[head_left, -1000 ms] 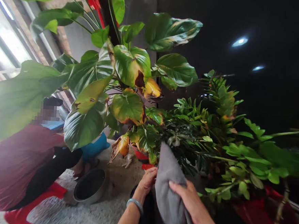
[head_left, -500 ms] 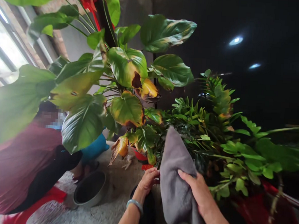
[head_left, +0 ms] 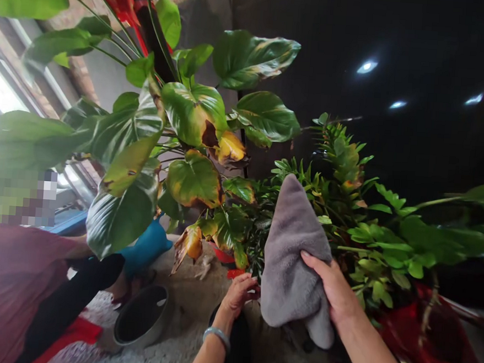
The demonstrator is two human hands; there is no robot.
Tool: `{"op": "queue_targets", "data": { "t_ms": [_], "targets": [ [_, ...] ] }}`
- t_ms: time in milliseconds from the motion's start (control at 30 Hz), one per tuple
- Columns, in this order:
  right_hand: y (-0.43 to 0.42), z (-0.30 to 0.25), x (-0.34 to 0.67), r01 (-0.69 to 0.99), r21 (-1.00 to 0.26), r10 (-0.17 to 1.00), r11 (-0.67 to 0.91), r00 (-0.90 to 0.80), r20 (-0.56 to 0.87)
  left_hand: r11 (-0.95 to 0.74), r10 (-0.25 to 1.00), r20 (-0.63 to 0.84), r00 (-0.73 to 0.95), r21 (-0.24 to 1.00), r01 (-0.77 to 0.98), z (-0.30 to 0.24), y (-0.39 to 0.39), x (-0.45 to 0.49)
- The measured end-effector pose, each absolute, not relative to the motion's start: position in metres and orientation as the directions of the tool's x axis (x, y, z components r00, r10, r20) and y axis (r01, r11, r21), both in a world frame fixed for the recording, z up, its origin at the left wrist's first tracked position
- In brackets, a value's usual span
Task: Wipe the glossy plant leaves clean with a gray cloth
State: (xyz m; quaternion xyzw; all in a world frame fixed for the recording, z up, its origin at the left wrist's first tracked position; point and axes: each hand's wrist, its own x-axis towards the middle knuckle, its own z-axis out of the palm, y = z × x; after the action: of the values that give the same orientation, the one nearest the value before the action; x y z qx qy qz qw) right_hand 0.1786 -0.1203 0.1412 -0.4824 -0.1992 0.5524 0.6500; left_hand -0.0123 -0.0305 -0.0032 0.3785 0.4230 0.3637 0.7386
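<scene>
My right hand point(head_left: 340, 290) is closed on a grey plush cloth point(head_left: 295, 251), thumb on its near face and fingers hidden behind. The cloth rises to a blunt point before the green plants, and a lower corner hangs beneath my hand. At the cloth's left edge is my left hand point(head_left: 238, 294), with a pale bangle point(head_left: 218, 337) on the wrist. Its fingers are curled, their tips beside the cloth; what they pinch, if anything, does not show. Close behind the cloth grows a low plant with small glossy leaves point(head_left: 342, 166).
A tall broad-leaved plant point(head_left: 192, 178), some leaves yellow and brown, spreads across the left. Below it stands a dark basin point(head_left: 141, 315). A person in a dull red top point(head_left: 11, 287) crouches at left. Red wrapping point(head_left: 425, 343) lies lower right; a dark glossy wall point(head_left: 420, 61) stands behind.
My right hand has lifted the cloth, which now shows broader and higher. My left hand stays nearly in place. The view has shifted slightly, and the person at left appears further left.
</scene>
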Motion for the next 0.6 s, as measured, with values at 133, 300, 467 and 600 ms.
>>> {"op": "queue_targets", "data": {
  "t_ms": [133, 300, 467, 600],
  "targets": [
    [-0.139, 0.077, 0.160, -0.613, -0.703, 0.807, -0.361, 0.172, -0.565, 0.420, 0.871, -0.308, 0.383, 0.872, -0.253, -0.003, -0.030, -0.014],
    [-0.178, 0.051, 0.153, -0.633, -0.651, 0.736, -0.419, 0.183, -0.651, 0.425, 0.871, -0.319, 0.374, 0.872, -0.244, 0.001, -0.032, -0.014],
    [-0.154, 0.119, 0.191, -0.746, -0.647, 0.738, -0.162, 0.344, -0.581, 0.423, 0.882, -0.338, 0.327, 0.874, -0.239, 0.015, -0.037, -0.007],
    [-0.140, 0.120, 0.195, -0.789, -0.601, 0.731, -0.131, 0.332, -0.596, 0.425, 0.888, -0.349, 0.299, 0.871, -0.245, 0.020, -0.039, -0.004]
  ]
}}
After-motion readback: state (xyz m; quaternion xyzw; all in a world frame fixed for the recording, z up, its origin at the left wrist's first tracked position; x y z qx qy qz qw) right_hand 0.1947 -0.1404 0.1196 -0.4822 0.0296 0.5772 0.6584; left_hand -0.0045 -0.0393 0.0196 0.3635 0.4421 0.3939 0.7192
